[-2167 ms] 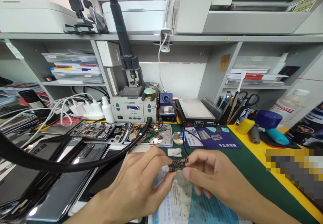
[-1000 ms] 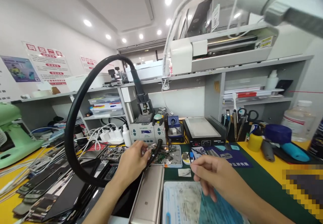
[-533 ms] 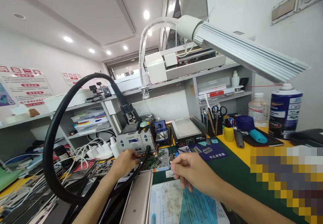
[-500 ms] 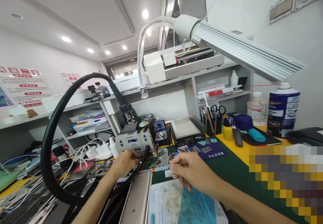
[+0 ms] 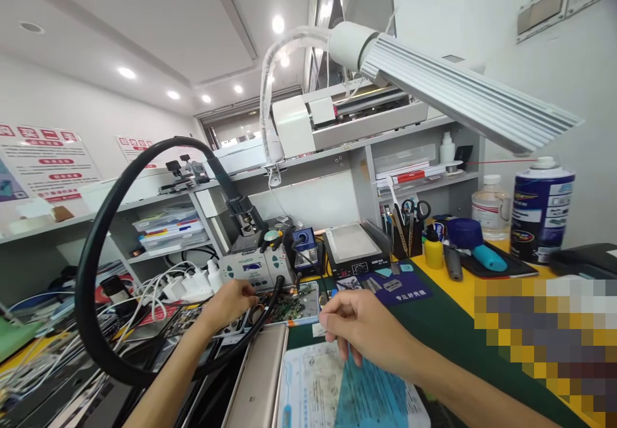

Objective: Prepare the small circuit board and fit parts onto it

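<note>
My left hand (image 5: 234, 303) reaches over the parts beside a tray of circuit boards (image 5: 294, 306), in front of the hot-air station (image 5: 253, 270). Its fingers are curled down and pinched; their tips are partly hidden, and I cannot make out what they hold. My right hand (image 5: 354, 325) hovers above the near end of a stained white and blue work pad (image 5: 313, 383). Thumb and forefinger come together there, the other fingers hanging curled, and any small thing between them is too small to name. The black hose (image 5: 84, 274) loops around my left forearm.
A gold tablet or laptop shell (image 5: 255, 383) lies left of the pad. Behind stand a hot plate (image 5: 354, 248), a tool holder (image 5: 407, 238) and a spray can (image 5: 542, 213). White chargers and cables (image 5: 186, 283) crowd the left. A lamp (image 5: 457, 87) hangs overhead.
My left hand has moved slightly left and its fingers have shifted off the tray's edge. My right hand has drifted only a little left, keeping its curled pose.
</note>
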`<action>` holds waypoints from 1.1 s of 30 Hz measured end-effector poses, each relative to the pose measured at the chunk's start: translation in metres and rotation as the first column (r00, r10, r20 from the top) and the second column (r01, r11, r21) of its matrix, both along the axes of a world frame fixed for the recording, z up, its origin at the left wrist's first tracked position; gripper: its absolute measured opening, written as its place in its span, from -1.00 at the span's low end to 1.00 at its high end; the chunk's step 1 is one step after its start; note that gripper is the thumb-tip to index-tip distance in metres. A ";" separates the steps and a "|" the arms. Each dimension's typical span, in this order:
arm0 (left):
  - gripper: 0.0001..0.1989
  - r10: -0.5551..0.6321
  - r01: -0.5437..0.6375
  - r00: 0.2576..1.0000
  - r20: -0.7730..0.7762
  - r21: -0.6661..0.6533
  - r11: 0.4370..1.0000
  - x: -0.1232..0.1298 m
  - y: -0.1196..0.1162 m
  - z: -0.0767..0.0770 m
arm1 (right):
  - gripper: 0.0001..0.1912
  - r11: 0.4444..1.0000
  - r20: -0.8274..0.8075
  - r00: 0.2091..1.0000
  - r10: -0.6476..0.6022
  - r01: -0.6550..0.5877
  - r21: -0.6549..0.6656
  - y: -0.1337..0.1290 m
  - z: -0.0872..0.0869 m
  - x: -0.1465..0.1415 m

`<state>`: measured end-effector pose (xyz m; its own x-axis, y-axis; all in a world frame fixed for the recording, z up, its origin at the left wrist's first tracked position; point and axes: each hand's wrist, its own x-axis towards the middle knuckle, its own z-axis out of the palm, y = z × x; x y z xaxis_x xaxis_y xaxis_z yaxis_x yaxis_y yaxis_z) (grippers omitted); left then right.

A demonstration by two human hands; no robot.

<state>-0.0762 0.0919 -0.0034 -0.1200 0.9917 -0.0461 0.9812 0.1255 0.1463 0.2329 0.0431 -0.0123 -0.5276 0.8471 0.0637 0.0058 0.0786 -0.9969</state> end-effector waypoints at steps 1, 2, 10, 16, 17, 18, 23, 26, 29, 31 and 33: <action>-0.71 0.005 -0.005 1.000 0.000 0.009 1.000 0.001 0.000 -0.002 | -0.82 1.000 0.004 1.000 0.001 -0.001 -0.001 0.000 0.000 0.000; -0.71 0.013 -0.013 1.000 -0.002 0.018 1.000 0.003 0.001 -0.004 | -0.82 1.000 0.007 1.000 0.002 -0.002 0.000 -0.001 0.000 0.000; -0.71 0.072 -0.072 0.997 0.007 0.123 0.990 0.012 -0.003 -0.008 | -0.75 1.000 0.024 1.000 0.002 -0.002 0.010 0.003 -0.003 0.000; -0.71 0.139 -0.148 0.989 0.051 0.258 0.955 0.003 -0.009 0.010 | -0.63 1.000 0.050 0.999 -0.015 0.014 0.010 0.003 -0.003 -0.001; -0.70 0.155 -0.165 0.986 0.060 0.279 0.946 0.001 -0.010 0.012 | -0.62 1.000 0.061 0.998 -0.021 0.020 0.010 0.003 -0.002 -0.001; -0.70 0.168 -0.181 0.983 0.069 0.295 0.938 0.000 -0.011 0.013 | -0.59 0.999 0.074 0.997 -0.031 0.030 0.012 0.003 -0.001 -0.001; -0.70 0.161 -0.186 0.981 0.109 0.294 0.938 -0.009 -0.014 0.018 | -0.46 0.985 0.077 0.982 -0.171 0.171 0.005 0.004 0.000 0.001; -0.70 0.136 -0.162 0.983 0.122 0.247 0.955 -0.017 -0.009 0.019 | -0.43 0.959 0.076 0.956 -0.284 0.285 0.004 0.008 -0.002 0.004; -0.70 0.153 -0.172 0.982 0.112 0.186 0.967 -0.023 -0.002 0.015 | -0.40 0.933 0.073 0.930 -0.359 0.360 -0.001 0.012 -0.003 0.005; -0.69 0.163 -0.176 0.982 0.100 0.140 0.974 -0.025 0.002 0.009 | -0.40 0.928 0.067 0.927 -0.370 0.372 -0.012 0.014 -0.003 0.005; -0.69 0.158 -0.167 0.983 0.091 0.097 0.981 -0.024 0.003 0.003 | -0.42 0.929 0.071 0.926 -0.370 0.371 -0.010 0.014 -0.003 0.005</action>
<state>-0.1005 0.0949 0.0001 -0.2800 0.9592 0.0397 0.9329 0.2621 0.2470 0.2378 0.0571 -0.0154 -0.1784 0.9838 0.0179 0.0966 0.0356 -0.9947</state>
